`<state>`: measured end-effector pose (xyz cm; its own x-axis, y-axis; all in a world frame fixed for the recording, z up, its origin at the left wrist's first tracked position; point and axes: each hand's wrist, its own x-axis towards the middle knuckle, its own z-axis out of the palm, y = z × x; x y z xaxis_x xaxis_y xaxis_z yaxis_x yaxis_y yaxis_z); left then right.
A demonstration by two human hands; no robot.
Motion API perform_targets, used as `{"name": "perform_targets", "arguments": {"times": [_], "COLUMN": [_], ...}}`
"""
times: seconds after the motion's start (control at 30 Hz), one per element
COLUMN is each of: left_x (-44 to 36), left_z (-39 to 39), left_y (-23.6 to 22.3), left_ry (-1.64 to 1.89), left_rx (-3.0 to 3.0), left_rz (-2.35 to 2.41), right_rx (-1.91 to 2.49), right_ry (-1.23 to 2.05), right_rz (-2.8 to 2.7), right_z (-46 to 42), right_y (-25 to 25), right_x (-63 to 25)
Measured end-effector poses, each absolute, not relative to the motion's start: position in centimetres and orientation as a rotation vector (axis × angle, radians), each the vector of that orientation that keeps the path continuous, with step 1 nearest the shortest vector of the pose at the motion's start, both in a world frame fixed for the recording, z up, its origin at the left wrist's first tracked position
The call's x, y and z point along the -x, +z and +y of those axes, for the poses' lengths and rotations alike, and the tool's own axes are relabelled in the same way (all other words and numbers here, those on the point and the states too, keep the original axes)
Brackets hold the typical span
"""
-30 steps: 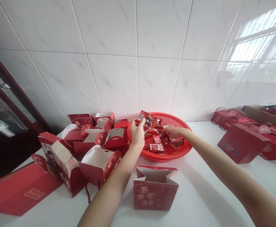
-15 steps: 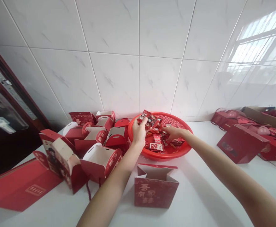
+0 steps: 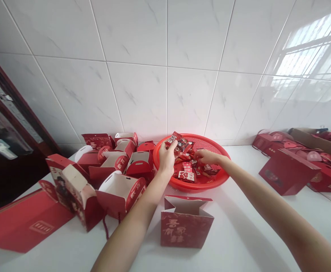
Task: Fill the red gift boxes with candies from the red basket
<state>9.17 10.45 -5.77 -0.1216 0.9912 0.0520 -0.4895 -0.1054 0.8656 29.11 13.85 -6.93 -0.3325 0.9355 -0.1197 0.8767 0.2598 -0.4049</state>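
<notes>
A round red plastic basket [image 3: 224, 175] with perforated walls stands against the wall, with small red wrapped packets [image 3: 187, 176] lying in it. Over its left side, my left hand [image 3: 167, 155] is closed on red candy packets [image 3: 179, 141], one showing white lettering. My right hand [image 3: 206, 156] reaches into the basket among the packets, its fingers bent together; what they pinch, if anything, is hidden. In front of the basket, between my forearms, a red gift box [image 3: 186, 230] with pale gold characters stands upright with its top open.
Several open red gift boxes [image 3: 117, 190] crowd the left, beside a long red box [image 3: 26, 223]. At the right stand a dark red box [image 3: 290, 172] and more red boxes [image 3: 324, 173]. A white tiled wall [image 3: 193, 102] rises behind; a door with keys [image 3: 0, 148] is far left.
My right hand has drawn slightly up and left within the basket, fingers closer together. My left hand keeps its packets in nearly the same place.
</notes>
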Motion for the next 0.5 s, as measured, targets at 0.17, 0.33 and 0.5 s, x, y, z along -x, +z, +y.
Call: {"name": "perform_targets", "arguments": {"times": [0.17,0.33,0.5], "left_x": [-9.3,-9.2,-9.3], "left_z": [10.5,10.5,10.4], "left_y": [-5.8,-5.7,-5.6], "left_ry": [1.548,1.543,1.533], "left_rx": [-0.814,-0.826,-0.843], "left_rz": [0.841,0.822,0.771], "right_rx": [1.552,1.204,0.939], "right_ry": [0.740,0.855,0.940], "right_rz": [-2.099,-1.680,-1.410], "right_z": [13.9,13.4,10.6], "right_y": [-7.0,-6.0,-4.0], "right_x": [-29.8,-29.7,-28.1]}}
